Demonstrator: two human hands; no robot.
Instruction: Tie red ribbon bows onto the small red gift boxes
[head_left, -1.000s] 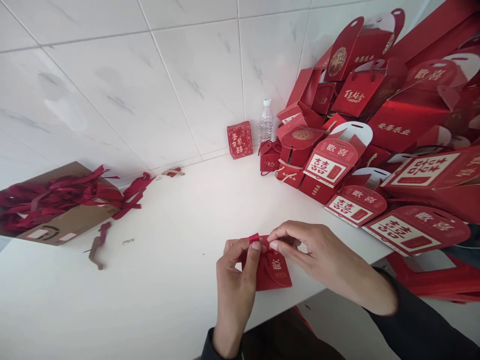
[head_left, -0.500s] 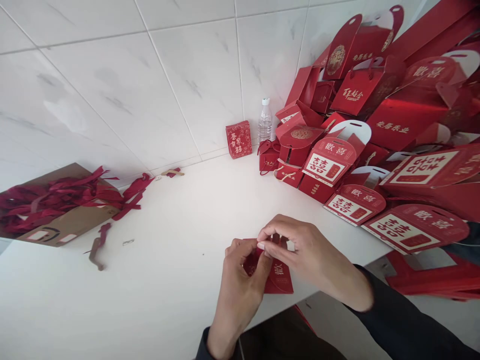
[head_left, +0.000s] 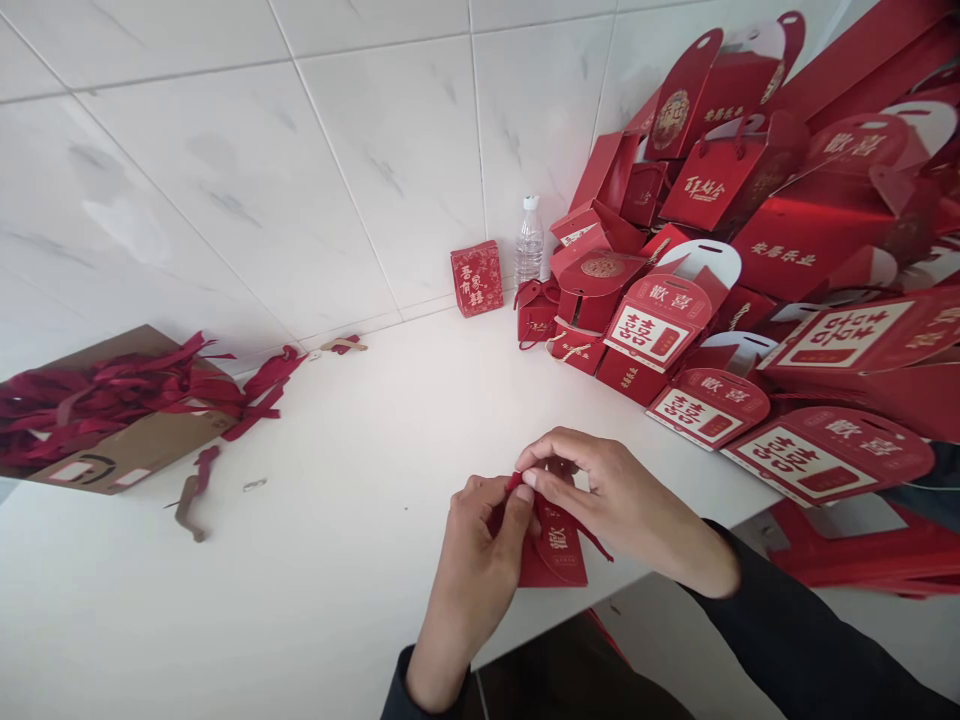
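Observation:
A flat-looking red gift box with pale Chinese lettering lies near the table's front edge, partly hidden under both hands. My left hand is closed at the box's upper left, its thumb and finger pinching a dark red ribbon. From the other side my right hand meets it, thumb and forefinger pinched on the same ribbon. One ribbon end trails over the box toward the lower right. The fingers hide most of where the ribbon crosses the box.
A cardboard box of dark red ribbons stands at the left, with loose ribbon scraps nearby. Against the tiled wall are a small red box and a plastic bottle. Many red gift boxes are piled at the right.
The ribbon's end now shows, hanging toward the lower right across the box. My pinched fingertips have shifted slightly, and more of the box's lettering is uncovered.

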